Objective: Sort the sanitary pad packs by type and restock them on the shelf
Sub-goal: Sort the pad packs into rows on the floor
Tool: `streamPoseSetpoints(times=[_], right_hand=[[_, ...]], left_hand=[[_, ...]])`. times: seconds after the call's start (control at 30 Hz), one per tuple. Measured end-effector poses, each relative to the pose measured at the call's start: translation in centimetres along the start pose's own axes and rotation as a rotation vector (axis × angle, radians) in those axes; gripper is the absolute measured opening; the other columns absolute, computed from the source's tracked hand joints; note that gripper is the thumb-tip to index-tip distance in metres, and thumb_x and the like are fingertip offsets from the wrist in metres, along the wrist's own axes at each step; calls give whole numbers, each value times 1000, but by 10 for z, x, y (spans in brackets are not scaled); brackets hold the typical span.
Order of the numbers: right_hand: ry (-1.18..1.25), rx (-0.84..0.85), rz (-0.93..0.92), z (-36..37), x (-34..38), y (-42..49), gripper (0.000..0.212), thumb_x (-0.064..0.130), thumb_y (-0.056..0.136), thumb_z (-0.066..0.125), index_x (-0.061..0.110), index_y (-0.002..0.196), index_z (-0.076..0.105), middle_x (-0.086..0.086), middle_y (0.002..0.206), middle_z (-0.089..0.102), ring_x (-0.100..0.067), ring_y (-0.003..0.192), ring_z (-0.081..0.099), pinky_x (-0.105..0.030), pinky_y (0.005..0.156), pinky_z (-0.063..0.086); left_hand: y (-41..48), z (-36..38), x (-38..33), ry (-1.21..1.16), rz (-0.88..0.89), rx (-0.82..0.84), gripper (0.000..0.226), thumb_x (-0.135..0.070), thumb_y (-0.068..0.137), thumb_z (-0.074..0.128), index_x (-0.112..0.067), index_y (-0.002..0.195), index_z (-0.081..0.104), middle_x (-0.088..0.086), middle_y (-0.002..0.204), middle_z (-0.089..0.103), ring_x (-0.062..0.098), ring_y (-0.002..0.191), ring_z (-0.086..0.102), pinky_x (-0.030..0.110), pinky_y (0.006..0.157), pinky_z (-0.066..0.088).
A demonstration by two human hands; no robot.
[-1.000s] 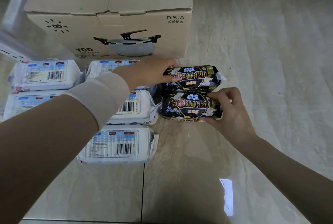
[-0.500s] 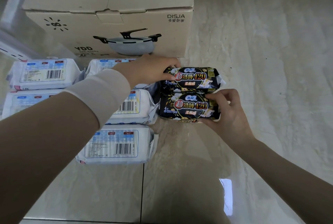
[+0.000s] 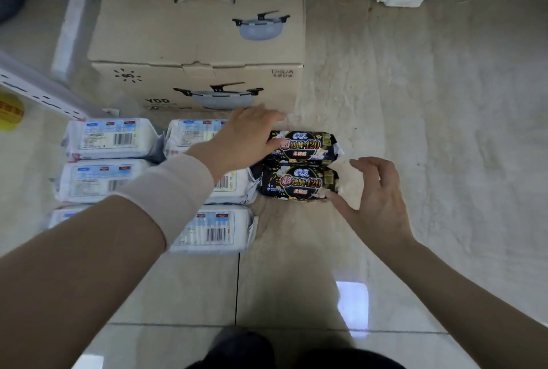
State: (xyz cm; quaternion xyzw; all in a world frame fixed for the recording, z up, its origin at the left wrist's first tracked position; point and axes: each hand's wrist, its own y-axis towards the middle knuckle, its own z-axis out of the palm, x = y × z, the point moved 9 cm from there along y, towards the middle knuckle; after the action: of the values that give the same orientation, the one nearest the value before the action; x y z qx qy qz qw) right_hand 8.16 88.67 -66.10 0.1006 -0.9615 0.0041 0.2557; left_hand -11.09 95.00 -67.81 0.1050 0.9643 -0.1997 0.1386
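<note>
Sorting appears nearly done: white packs (image 3: pixel 109 138) grouped on the floor (image 3: pixel 415 131), two black packs (image 3: pixel 299 183) just right of them, before the cardboard box (image 3: pixel 201 42). Left hand (image 3: pixel 246 134) lies flat on the far black pack. Right hand (image 3: pixel 376 202) is spread open, thumb touching the near one. Shelving judged not yet begun.

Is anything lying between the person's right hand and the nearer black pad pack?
Nothing visible. The right hand hangs open just beside the nearer black plastic pad pack, with only bare pale floor tile around them.
</note>
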Motion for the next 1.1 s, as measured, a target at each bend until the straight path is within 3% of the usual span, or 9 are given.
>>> streamPoseSetpoints(times=[0.13, 0.33, 0.6, 0.83, 0.9, 1.03, 1.1], right_hand=[[10, 29, 64, -79, 49, -3, 61, 47, 79, 49, -1, 117, 54, -20, 116, 51, -36, 106, 51, -43, 89, 46], [48, 87, 107, -212, 134, -8, 49, 25, 82, 67, 2, 123, 52, -18, 125, 47, -34, 117, 44, -46, 97, 42], [64, 94, 68, -414, 249, -10, 44, 22, 82, 67, 4, 120, 54, -16, 123, 49, -33, 115, 45, -39, 94, 39], [54, 79, -40, -536, 331, -2, 46, 24, 83, 66, 5, 122, 53, -13, 124, 47, -31, 119, 44, -39, 93, 40], [57, 46, -79, -562, 355, 1, 44, 21, 82, 67, 5, 120, 54, -13, 121, 49, -31, 116, 47, -35, 92, 39], [67, -45, -138, -608, 402, 8, 40, 20, 81, 68, 7, 116, 56, -10, 118, 53, -28, 111, 51, -12, 87, 27], [73, -79, -149, -624, 421, 11, 40, 20, 80, 69, 8, 116, 57, -9, 118, 54, -27, 110, 52, -12, 86, 29]], left_hand=[[-58, -59, -38, 1, -82, 9, 51, -43, 95, 41, -19, 140, 34, 4, 146, 38, 23, 139, 22, 45, 114, 13], [-151, -179, -94, -95, -231, -4, 46, -38, 95, 43, -22, 138, 37, 4, 139, 44, 23, 134, 31, 39, 113, 16], [-270, -375, -178, -164, -277, -125, 41, -33, 95, 42, -21, 134, 40, 1, 137, 45, 23, 127, 37, 34, 105, 22], [-342, -508, -212, -214, -252, -275, 44, -30, 94, 45, -19, 136, 39, 3, 137, 43, 22, 131, 34, 34, 107, 25], [-358, -546, -221, -175, -215, -314, 45, -31, 95, 43, -21, 138, 35, 0, 141, 40, 19, 133, 32, 32, 108, 23], [-387, -622, -227, -143, -139, -437, 45, -32, 96, 41, -22, 139, 33, -3, 139, 43, 15, 128, 38, 26, 104, 25], [-400, -656, -226, -171, -86, -498, 44, -32, 96, 42, -23, 138, 36, -3, 138, 44, 14, 128, 38, 26, 104, 26]])
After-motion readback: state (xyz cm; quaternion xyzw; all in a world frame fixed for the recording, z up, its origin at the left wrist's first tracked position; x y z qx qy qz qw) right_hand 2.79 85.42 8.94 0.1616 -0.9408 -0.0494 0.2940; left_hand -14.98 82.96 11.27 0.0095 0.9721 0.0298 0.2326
